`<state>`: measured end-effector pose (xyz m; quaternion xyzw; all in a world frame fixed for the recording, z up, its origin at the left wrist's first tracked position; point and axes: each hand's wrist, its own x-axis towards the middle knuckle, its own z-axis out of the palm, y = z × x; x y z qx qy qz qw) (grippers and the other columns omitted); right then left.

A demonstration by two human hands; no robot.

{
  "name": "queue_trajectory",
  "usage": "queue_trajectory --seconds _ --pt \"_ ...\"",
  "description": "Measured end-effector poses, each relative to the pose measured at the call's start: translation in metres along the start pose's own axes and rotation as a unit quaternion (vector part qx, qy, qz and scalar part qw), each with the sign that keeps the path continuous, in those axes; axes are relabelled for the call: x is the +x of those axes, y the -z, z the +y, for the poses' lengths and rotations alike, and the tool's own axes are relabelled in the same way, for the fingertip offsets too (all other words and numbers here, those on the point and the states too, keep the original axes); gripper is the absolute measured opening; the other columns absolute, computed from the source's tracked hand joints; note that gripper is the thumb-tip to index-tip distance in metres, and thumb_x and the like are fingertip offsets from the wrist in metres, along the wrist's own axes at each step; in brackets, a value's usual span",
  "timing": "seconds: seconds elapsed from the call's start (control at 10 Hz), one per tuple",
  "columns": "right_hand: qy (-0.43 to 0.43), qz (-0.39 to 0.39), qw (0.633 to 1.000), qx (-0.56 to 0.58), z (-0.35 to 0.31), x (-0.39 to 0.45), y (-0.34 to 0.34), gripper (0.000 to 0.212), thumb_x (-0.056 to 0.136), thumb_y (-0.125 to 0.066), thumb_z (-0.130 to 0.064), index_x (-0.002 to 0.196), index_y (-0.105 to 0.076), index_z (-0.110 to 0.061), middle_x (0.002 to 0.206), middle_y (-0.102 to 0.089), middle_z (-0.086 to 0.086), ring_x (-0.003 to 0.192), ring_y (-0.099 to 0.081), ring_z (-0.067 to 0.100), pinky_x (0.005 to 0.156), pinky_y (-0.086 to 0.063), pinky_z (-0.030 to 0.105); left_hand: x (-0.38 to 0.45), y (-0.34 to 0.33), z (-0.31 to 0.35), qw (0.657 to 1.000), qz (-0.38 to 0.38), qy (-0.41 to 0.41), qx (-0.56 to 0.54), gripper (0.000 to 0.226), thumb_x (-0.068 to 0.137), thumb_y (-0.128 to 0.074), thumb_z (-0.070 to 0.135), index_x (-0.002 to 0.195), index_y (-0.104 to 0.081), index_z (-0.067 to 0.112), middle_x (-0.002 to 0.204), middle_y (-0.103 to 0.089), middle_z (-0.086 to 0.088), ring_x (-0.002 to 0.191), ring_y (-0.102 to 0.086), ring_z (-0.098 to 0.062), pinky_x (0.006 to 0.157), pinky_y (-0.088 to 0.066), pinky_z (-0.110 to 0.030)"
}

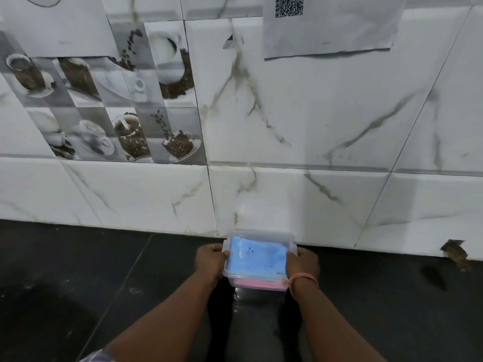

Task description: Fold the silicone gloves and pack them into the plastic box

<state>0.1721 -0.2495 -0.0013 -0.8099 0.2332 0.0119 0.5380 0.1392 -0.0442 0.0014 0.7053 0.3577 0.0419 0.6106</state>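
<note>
head view: two hands (211, 259) (302, 262) around one plastic box (257, 279)

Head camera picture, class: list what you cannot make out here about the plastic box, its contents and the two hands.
1. Folds of the blue glove: blurred behind the box's clear plastic.
2. Pink glove: only an edge shows below the blue one.
3. Small dark mark on the blue: too small to read.
4. Left hand and right hand fingertips: hidden by the box's sides.
5. Whether a lid is on: unclear.
</note>
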Motion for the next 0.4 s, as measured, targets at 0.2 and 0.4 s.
queue_trajectory --seconds 0.2,0.4 --pt "-0.004 0.017 1.0 0.02 -0.003 0.007 -0.006 0.018 0.087 -0.064 -0.012 0.099 -0.077 -0.006 0.09 -0.074 0.012 0.073 -0.062 0.025 0.071 -0.044 0.025 0.006 -0.006 0.003 0.999 0.016 -0.025 0.041 0.022 0.088 -0.073 0.005 0.108 -0.079 0.006 0.103 -0.079 -0.014 0.095 -0.075 -0.029 0.093 -0.061 -0.045" --pt "-0.008 -0.008 0.999 -0.041 -0.009 -0.012 0.004 0.036 0.093 -0.064 -0.028 0.122 -0.066 -0.006 0.123 -0.068 0.016 0.112 -0.063 0.035 0.096 -0.049 0.037 0.003 0.016 0.011 0.974 -0.058 -0.074 0.205 0.036 0.092 -0.073 0.026 0.121 -0.072 0.006 0.122 -0.074 -0.012 0.113 -0.068 -0.029 0.097 -0.053 -0.033"
